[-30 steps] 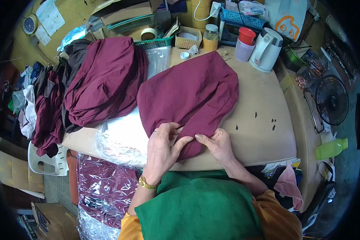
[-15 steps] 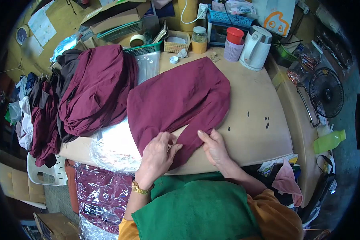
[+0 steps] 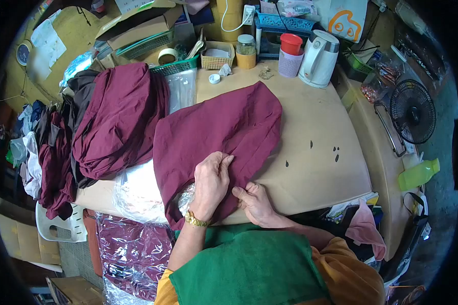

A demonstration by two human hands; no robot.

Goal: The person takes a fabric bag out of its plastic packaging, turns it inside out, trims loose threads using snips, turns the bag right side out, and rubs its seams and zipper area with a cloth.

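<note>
A maroon cloth [image 3: 219, 122] lies spread on the table in front of me, its near part forming a loop with an opening at the lower left. My left hand [image 3: 211, 180], with a gold watch at the wrist, rests over the near part of the cloth, thumb and fingers pinched together on it. Lower and to the right, my right hand [image 3: 255, 203] grips the cloth's near right edge between thumb and curled fingers. Clear plastic shows through the opening beside my left wrist.
To the left sits a heap of maroon cloth [image 3: 117, 117] beside a clear plastic sheet [image 3: 137, 190]. At the back stand a white kettle [image 3: 319, 58], a red cup [image 3: 291, 44], a lidded jar [image 3: 246, 51] and baskets. A black fan [image 3: 413, 114] and a green bottle [image 3: 419, 174] are at the right.
My left hand has moved up and right over the cloth, while my right hand has come down and left along its edge. The cloth's near part has shifted, and its opening now lies farther left.
</note>
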